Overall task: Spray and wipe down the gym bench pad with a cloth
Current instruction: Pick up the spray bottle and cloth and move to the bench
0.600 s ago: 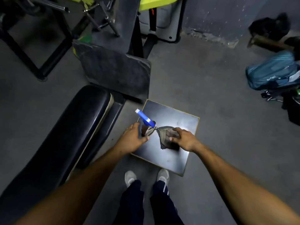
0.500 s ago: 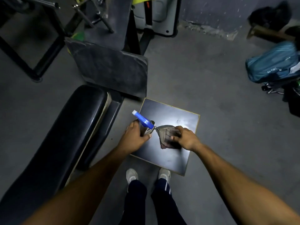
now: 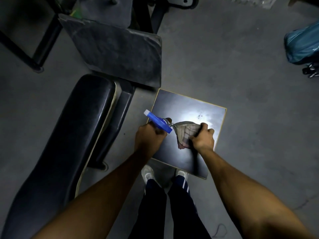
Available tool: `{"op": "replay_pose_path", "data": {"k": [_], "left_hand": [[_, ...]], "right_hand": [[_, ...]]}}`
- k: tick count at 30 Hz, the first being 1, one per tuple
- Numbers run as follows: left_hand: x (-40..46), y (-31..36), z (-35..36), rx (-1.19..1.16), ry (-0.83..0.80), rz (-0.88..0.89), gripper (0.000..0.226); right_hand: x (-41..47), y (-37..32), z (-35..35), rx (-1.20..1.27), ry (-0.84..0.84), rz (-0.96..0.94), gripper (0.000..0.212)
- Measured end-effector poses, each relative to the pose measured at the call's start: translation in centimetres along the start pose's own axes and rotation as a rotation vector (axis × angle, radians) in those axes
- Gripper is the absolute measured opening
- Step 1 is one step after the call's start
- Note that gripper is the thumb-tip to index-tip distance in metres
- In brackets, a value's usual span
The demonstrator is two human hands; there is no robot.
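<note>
A long black bench pad (image 3: 69, 144) runs from lower left toward the centre. To its right stands a small dark square table (image 3: 193, 107) with a light edge. My left hand (image 3: 148, 140) is closed around a spray bottle with a blue trigger head (image 3: 158, 121) at the table's left edge, nozzle pointing up-left. My right hand (image 3: 202, 138) grips a crumpled grey-beige cloth (image 3: 185, 133) just above the tabletop.
A worn grey angled pad (image 3: 117, 49) sits behind the bench, with black machine frames (image 3: 43, 49) beyond. A blue bag (image 3: 303, 44) lies on the concrete floor at far right. My feet in white shoes (image 3: 147, 173) stand just before the table.
Both hands have tightened: the left now wraps the spray bottle, the right has bunched the cloth into its fist. The view has tilted down and closer.
</note>
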State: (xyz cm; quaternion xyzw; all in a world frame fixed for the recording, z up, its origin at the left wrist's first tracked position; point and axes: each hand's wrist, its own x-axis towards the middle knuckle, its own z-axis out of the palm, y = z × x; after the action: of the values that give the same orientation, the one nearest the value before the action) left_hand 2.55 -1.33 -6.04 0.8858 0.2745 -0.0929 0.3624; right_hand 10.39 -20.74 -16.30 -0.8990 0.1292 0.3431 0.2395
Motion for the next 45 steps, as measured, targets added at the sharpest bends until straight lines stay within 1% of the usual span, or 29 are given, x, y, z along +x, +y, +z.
{"op": "replay_pose_path", "data": {"k": [2, 4, 6, 10, 13, 17, 19, 22, 26, 30, 34, 37, 38, 41, 43, 45], "left_hand": [[-0.3, -0.1, 0.0, -0.005, 0.009, 0.008, 0.023], [-0.7, -0.4, -0.1, -0.012, 0.022, 0.025, 0.019], [-1.2, -0.6, -0.5, -0.030, 0.033, 0.005, 0.018], [-3.0, -1.8, -1.6, -0.039, 0.055, -0.115, 0.027], [-5.0, -3.2, -2.5, -0.067, 0.120, -0.224, 0.035], [-8.5, -4.9, -4.9, -0.160, 0.209, -0.331, 0.027], [-10.3, -6.6, -6.2, -0.189, 0.248, -0.384, 0.029], [-13.0, -9.7, -8.5, -0.242, 0.305, -0.461, 0.033], [-16.6, -13.9, -11.8, -0.327, 0.366, -0.553, 0.026], [-20.5, -18.8, -15.4, -0.366, 0.444, -0.649, 0.029], [-25.2, -24.0, -18.8, -0.417, 0.553, -0.719, 0.033], [-28.8, -27.9, -20.6, -0.440, 0.619, -0.793, 0.038], [-30.0, -29.2, -21.1, -0.446, 0.642, -0.815, 0.035], [-33.4, -32.9, -22.2, -0.473, 0.712, -0.887, 0.020], [-35.3, -34.7, -22.5, -0.495, 0.740, -0.908, 0.021], [-37.1, -36.5, -22.8, -0.511, 0.771, -0.940, 0.021]], "right_hand": [[0.0, -0.2, 0.3, 0.053, 0.038, 0.022, 0.058], [-0.3, -0.5, 0.5, 0.056, 0.049, 0.023, 0.049], [-0.9, -0.8, 0.5, 0.051, 0.038, 0.027, 0.038], [-2.5, -1.6, 0.0, 0.027, -0.013, -0.002, 0.031], [-3.9, -2.7, -0.2, -0.003, 0.000, -0.074, 0.030], [-5.9, -5.0, 0.5, -0.002, -0.013, -0.186, 0.021], [-7.1, -6.6, 1.4, 0.005, -0.052, -0.237, 0.024], [-9.9, -9.9, 3.6, 0.034, -0.125, -0.312, 0.036], [-14.6, -14.4, 8.0, 0.005, -0.223, -0.460, 0.032], [-19.6, -18.6, 14.1, -0.066, -0.333, -0.585, 0.032], [-25.3, -22.1, 20.4, -0.112, -0.466, -0.629, 0.026], [-29.5, -24.2, 25.5, -0.137, -0.602, -0.676, 0.022], [-31.2, -25.0, 27.0, -0.136, -0.650, -0.681, 0.020], [-35.3, -26.9, 31.8, -0.189, -0.755, -0.715, 0.024], [-36.8, -27.8, 34.6, -0.241, -0.794, -0.778, 0.024], [-38.6, -28.5, 37.4, -0.285, -0.837, -0.801, 0.023]]}}
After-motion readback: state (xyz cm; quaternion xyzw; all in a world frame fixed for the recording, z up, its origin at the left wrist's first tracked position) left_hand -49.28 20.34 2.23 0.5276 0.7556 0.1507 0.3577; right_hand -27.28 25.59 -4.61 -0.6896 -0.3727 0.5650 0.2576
